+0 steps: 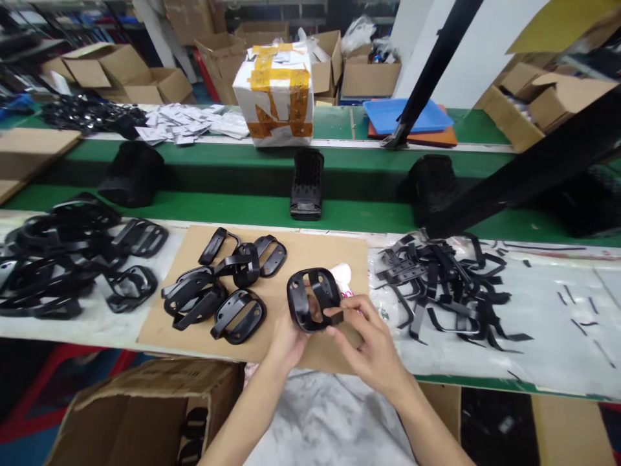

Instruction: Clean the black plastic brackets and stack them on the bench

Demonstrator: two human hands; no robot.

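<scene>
My left hand (287, 342) grips a black oval plastic frame (310, 299) from below, holding it upright over a brown cardboard sheet (301, 255). My right hand (369, 343) pinches a black strap piece (334, 316) at the frame's lower right edge. A white tube with pink print (342, 277) lies just behind the frame. To the left on the cardboard lie several finished black frames (218, 285). On the right sits a heap of loose black strap clips (446, 285) on clear plastic.
A big pile of black frames (58, 259) lies at far left. A green conveyor (369, 213) carries black housings (307, 184). Behind it stand a taped white box (274, 97), a blue tray (407, 115) and cardboard boxes. An open carton (140, 414) sits below the bench edge.
</scene>
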